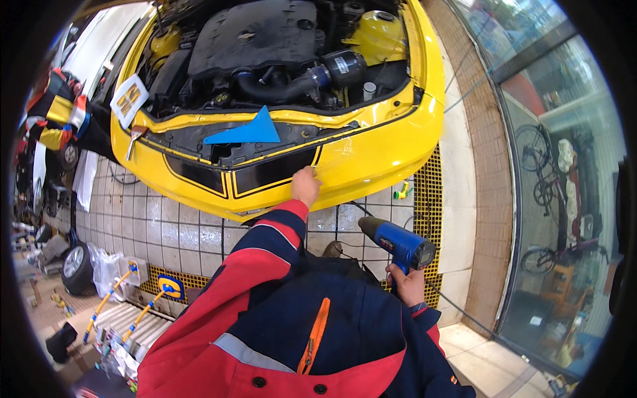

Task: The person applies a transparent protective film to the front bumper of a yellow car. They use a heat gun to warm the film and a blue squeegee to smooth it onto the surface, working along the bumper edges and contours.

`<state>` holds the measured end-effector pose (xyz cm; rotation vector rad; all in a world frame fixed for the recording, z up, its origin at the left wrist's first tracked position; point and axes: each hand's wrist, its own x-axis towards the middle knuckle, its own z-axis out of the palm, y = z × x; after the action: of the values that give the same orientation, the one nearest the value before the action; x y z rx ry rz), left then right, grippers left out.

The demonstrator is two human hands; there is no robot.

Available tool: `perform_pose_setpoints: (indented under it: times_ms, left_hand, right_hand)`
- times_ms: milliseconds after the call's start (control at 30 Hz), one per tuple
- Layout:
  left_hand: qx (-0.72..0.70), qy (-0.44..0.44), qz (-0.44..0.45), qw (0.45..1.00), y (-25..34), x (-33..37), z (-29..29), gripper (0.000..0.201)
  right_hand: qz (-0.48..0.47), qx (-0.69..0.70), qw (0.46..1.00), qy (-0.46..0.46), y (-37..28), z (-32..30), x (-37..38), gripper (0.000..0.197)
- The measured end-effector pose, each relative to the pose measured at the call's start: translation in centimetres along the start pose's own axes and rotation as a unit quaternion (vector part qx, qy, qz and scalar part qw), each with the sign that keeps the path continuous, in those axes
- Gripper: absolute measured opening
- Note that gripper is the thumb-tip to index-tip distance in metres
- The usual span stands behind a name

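My right hand point(408, 284) grips a blue heat gun point(395, 240) by its handle, its dark nozzle turned left, toward the car. My left hand point(306, 187) is at the front of a yellow car point(378, 156), its fingers closed at the right end of a black stripe decal point(273, 174). What the fingertips pinch, if anything, is too small to make out. A second black decal point(196, 174) lies left of two thin lines. On the front edge of the engine bay rests a blue plastic squeegee point(249, 129).
The hood is up over the engine point(255, 36). A scraper point(136, 140) and a white card point(129, 101) lie at the car's left corner. Another person point(60, 113) stands far left. A loose wheel point(78, 268) is on the floor. The gun's cord point(458, 308) trails right, toward a glass wall point(564, 166).
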<state>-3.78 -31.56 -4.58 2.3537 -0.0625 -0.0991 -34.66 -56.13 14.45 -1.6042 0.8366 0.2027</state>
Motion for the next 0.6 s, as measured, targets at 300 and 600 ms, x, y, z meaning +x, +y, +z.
perform_pose_setpoints:
  times_ms: [300, 600]
  left_hand:
    - [0.055, -0.075, 0.065, 0.994, -2.8, 3.5, -3.8, 0.023]
    - [0.02, -0.081, 0.072, 0.994, -4.8, 5.3, -4.3, 0.022]
  right_hand:
    - [-0.017, 0.069, 0.995, 0.075, 2.4, 0.7, -1.4, 0.017]
    - [0.005, 0.115, 0.985, 0.132, 5.8, 0.8, -3.0, 0.022]
